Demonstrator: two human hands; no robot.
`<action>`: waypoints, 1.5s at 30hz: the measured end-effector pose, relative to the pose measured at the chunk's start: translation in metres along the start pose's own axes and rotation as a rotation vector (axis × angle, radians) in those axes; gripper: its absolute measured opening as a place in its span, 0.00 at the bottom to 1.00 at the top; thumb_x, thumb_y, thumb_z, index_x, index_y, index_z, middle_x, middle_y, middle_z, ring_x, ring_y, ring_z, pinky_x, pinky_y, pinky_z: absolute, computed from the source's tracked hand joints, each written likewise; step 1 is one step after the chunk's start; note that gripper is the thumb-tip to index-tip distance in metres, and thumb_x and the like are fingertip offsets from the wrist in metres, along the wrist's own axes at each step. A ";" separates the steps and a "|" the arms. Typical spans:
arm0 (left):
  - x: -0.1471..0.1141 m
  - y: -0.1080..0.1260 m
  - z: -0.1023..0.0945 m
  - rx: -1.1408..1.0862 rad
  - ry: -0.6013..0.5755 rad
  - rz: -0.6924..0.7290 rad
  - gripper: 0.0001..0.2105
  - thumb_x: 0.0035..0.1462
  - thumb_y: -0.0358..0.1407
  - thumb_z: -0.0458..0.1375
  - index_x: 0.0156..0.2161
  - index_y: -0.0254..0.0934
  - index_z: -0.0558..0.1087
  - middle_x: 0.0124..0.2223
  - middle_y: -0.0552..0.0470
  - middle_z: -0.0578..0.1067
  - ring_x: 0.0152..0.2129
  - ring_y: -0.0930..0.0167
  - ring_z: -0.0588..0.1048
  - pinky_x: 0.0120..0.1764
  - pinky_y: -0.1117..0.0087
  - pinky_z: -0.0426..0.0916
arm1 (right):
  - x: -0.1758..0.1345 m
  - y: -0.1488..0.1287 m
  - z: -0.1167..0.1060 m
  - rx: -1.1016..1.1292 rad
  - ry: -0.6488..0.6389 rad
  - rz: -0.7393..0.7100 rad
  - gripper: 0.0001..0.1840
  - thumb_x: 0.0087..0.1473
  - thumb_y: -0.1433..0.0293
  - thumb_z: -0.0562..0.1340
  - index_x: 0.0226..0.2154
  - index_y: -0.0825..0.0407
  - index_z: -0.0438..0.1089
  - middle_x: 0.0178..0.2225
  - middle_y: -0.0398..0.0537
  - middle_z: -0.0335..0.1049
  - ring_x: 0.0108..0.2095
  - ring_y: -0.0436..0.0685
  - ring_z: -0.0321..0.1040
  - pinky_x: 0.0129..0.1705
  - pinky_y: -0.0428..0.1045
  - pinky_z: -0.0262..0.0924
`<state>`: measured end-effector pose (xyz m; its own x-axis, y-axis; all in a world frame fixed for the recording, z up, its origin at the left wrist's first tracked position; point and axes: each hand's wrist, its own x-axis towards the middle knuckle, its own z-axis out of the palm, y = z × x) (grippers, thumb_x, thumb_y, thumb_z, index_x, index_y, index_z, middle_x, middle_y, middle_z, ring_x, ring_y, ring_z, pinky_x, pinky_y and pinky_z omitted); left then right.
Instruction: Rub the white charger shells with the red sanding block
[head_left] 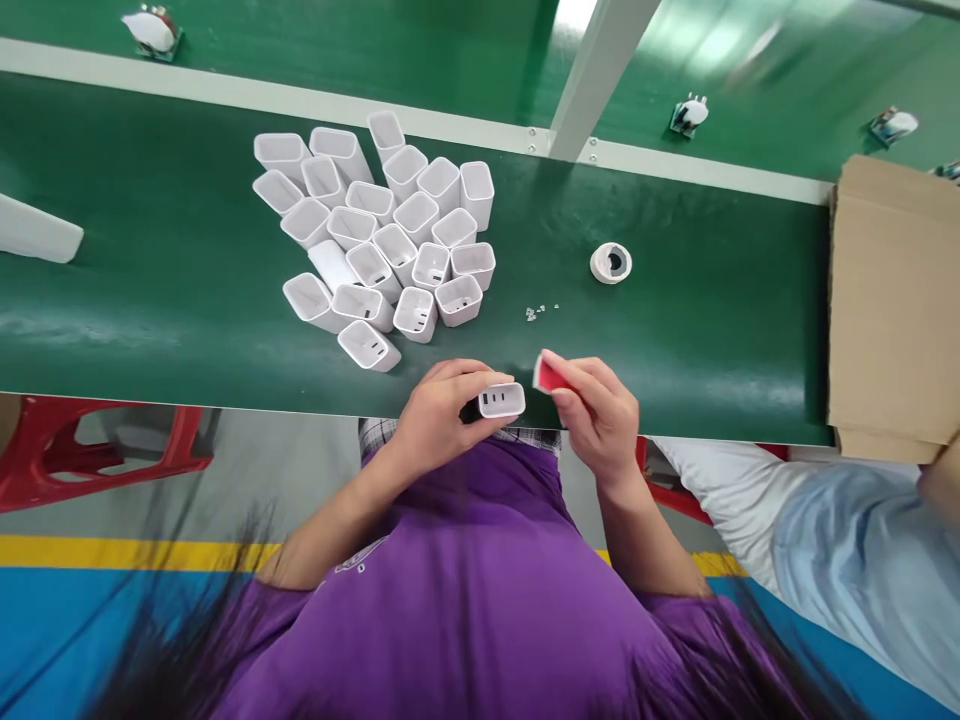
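Note:
My left hand (442, 410) is closed around a white plastic charger housing (504, 402) at the table's front edge. The housing's slotted face points up toward me, with several dark port openings in it. Just to its right, my right hand (600, 410) pinches a small red piece with a pale edge (550, 375), whose kind I cannot make out. The two held things are apart. Beyond my left hand stand several more white charger housings (416, 310) in a loose cluster, most with an open end up; slots show inside the nearer ones.
On the green table (712, 340) lie a white tape roll (610, 263) and some tiny clear scraps (532, 314). A cardboard box (892, 310) stands at the right end. Past the metal rail (300, 98) sit small circuit parts (688, 115). A red stool (172, 440) is lower left.

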<state>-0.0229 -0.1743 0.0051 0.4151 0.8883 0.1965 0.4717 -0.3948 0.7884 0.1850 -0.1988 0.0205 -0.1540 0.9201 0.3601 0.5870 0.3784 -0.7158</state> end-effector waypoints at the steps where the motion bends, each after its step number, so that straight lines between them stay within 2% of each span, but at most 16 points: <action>1: 0.000 0.000 0.000 0.001 0.011 0.003 0.11 0.55 0.37 0.67 0.45 0.43 0.79 0.43 0.51 0.81 0.41 0.66 0.79 0.48 0.64 0.73 | 0.002 -0.001 0.002 0.023 -0.013 -0.009 0.17 0.66 0.66 0.57 0.54 0.45 0.75 0.39 0.49 0.77 0.38 0.53 0.75 0.41 0.48 0.71; 5: 0.000 0.000 0.001 -0.019 0.010 0.012 0.11 0.57 0.37 0.65 0.46 0.43 0.78 0.43 0.51 0.81 0.42 0.66 0.79 0.47 0.65 0.73 | 0.003 0.001 0.002 0.086 -0.116 -0.047 0.14 0.65 0.67 0.60 0.49 0.45 0.78 0.38 0.47 0.79 0.35 0.52 0.75 0.37 0.47 0.71; 11: 0.000 0.000 -0.002 -0.005 0.013 0.002 0.10 0.57 0.37 0.65 0.45 0.41 0.78 0.42 0.51 0.81 0.41 0.67 0.78 0.47 0.66 0.73 | 0.005 0.001 0.003 0.106 0.030 -0.049 0.12 0.64 0.69 0.61 0.46 0.47 0.80 0.36 0.47 0.79 0.32 0.51 0.75 0.35 0.46 0.71; 15: -0.002 0.000 -0.002 -0.012 -0.003 0.017 0.12 0.57 0.38 0.66 0.46 0.41 0.78 0.43 0.51 0.80 0.42 0.67 0.78 0.47 0.66 0.72 | 0.007 -0.003 -0.001 0.011 -0.091 -0.179 0.12 0.63 0.70 0.62 0.47 0.49 0.79 0.34 0.47 0.76 0.30 0.49 0.73 0.33 0.44 0.69; 20: -0.003 0.001 0.001 0.029 0.009 0.008 0.12 0.55 0.39 0.67 0.45 0.42 0.79 0.43 0.51 0.80 0.43 0.66 0.77 0.49 0.64 0.70 | 0.009 -0.006 -0.010 -0.072 -0.070 -0.238 0.14 0.63 0.72 0.62 0.49 0.47 0.77 0.34 0.46 0.75 0.31 0.48 0.72 0.34 0.43 0.68; 24: -0.001 0.002 0.001 0.062 0.012 -0.004 0.12 0.55 0.38 0.67 0.45 0.44 0.79 0.43 0.51 0.79 0.44 0.66 0.77 0.50 0.63 0.69 | 0.005 -0.008 -0.014 -0.132 -0.171 -0.273 0.13 0.65 0.71 0.60 0.48 0.51 0.78 0.34 0.48 0.74 0.29 0.48 0.70 0.31 0.43 0.66; 27: -0.001 0.001 0.000 0.064 -0.023 -0.024 0.12 0.54 0.37 0.68 0.45 0.44 0.79 0.43 0.52 0.79 0.44 0.66 0.76 0.51 0.63 0.68 | 0.006 -0.010 -0.016 -0.153 -0.161 -0.274 0.13 0.64 0.72 0.61 0.48 0.51 0.78 0.33 0.47 0.73 0.29 0.48 0.70 0.31 0.43 0.66; 30: -0.001 0.001 0.000 0.064 0.006 -0.026 0.13 0.53 0.38 0.68 0.44 0.42 0.79 0.43 0.51 0.79 0.43 0.66 0.76 0.50 0.63 0.69 | 0.012 -0.011 -0.012 -0.171 -0.121 -0.268 0.14 0.65 0.69 0.60 0.50 0.47 0.76 0.35 0.46 0.73 0.31 0.48 0.71 0.33 0.43 0.67; 35: -0.002 0.001 0.000 0.070 0.020 -0.025 0.13 0.53 0.38 0.68 0.45 0.43 0.79 0.44 0.51 0.78 0.43 0.67 0.76 0.49 0.65 0.69 | 0.010 -0.004 -0.020 -0.151 -0.238 -0.272 0.13 0.66 0.67 0.58 0.49 0.47 0.77 0.33 0.45 0.73 0.28 0.47 0.69 0.31 0.43 0.67; 38: -0.001 0.002 0.000 0.064 0.010 -0.029 0.12 0.54 0.37 0.68 0.45 0.44 0.80 0.43 0.52 0.78 0.43 0.67 0.76 0.49 0.65 0.69 | 0.007 -0.001 -0.025 -0.136 -0.177 -0.227 0.12 0.65 0.68 0.60 0.48 0.46 0.78 0.32 0.45 0.73 0.28 0.48 0.70 0.30 0.44 0.67; 41: -0.002 0.001 -0.001 0.068 0.019 -0.040 0.13 0.54 0.39 0.68 0.45 0.44 0.80 0.43 0.51 0.78 0.43 0.66 0.76 0.49 0.64 0.69 | 0.013 -0.002 -0.014 -0.113 -0.089 -0.199 0.13 0.65 0.68 0.60 0.49 0.46 0.77 0.35 0.47 0.74 0.31 0.50 0.71 0.32 0.46 0.69; 45: -0.001 0.002 -0.001 0.074 0.005 -0.061 0.13 0.54 0.40 0.67 0.45 0.43 0.80 0.43 0.51 0.78 0.43 0.66 0.76 0.49 0.64 0.70 | 0.011 -0.001 -0.009 -0.061 -0.158 -0.215 0.14 0.65 0.68 0.59 0.49 0.52 0.77 0.34 0.48 0.73 0.31 0.50 0.72 0.34 0.44 0.68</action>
<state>-0.0234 -0.1763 0.0074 0.3801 0.9124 0.1521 0.5525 -0.3558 0.7537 0.1895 -0.1899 0.0304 -0.3996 0.8255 0.3986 0.5737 0.5643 -0.5936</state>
